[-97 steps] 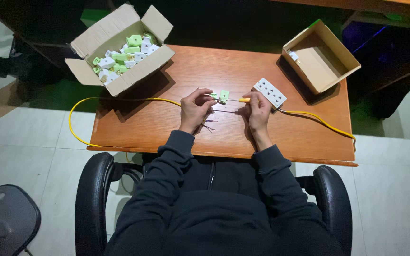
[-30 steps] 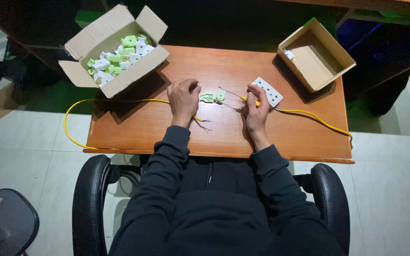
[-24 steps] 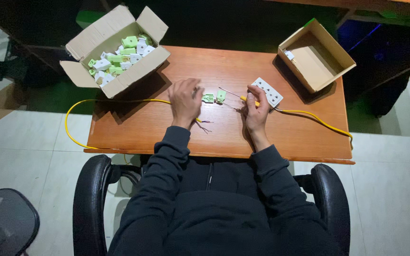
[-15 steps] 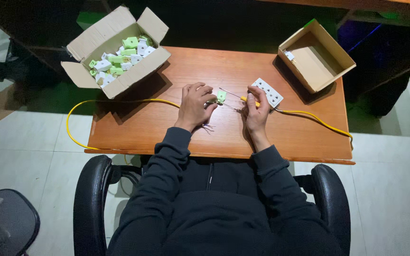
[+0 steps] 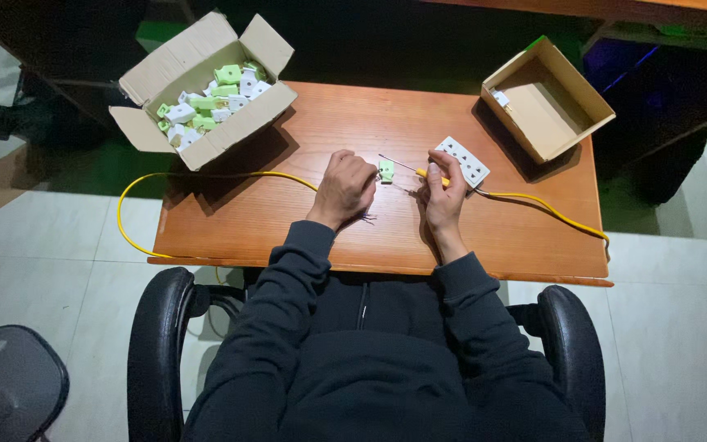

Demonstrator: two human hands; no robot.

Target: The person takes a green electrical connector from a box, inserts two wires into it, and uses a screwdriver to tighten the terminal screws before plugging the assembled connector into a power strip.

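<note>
Wood-grain orange is the desk (image 5: pixel 304 221) you work on, and it leaves you little margin: the open cardboard box (image 5: pixel 206 90) of green and white plug parts sits at the far left corner with one flap hanging past the edge, so a careless elbow could tip or shove it off. The second cardboard box (image 5: pixel 546 102) at the far right corner looks nearly empty, with only a small pale piece inside, and it too stands close to the edge. The yellow cable (image 5: pixel 137 196) loops off the left side of the desk and a similar run trails off the right near the white socket strip (image 5: pixel 462 161); if you tug the cable or catch it with your chair, it may drag the work out of your fingers or pull the strip along. Your left hand (image 5: pixel 343 187) is curled closed at the small green plug piece (image 5: pixel 386 170), which sits just above the desk between your hands; whether it pinches the piece itself or the wire beside it is too small to tell. Your right hand (image 5: pixel 442 190) grips a yellow-handled screwdriver (image 5: pixel 409 168), its thin tip aimed at that piece. A slip of the blade could jab your left fingers or flick a tiny screw away.
</note>
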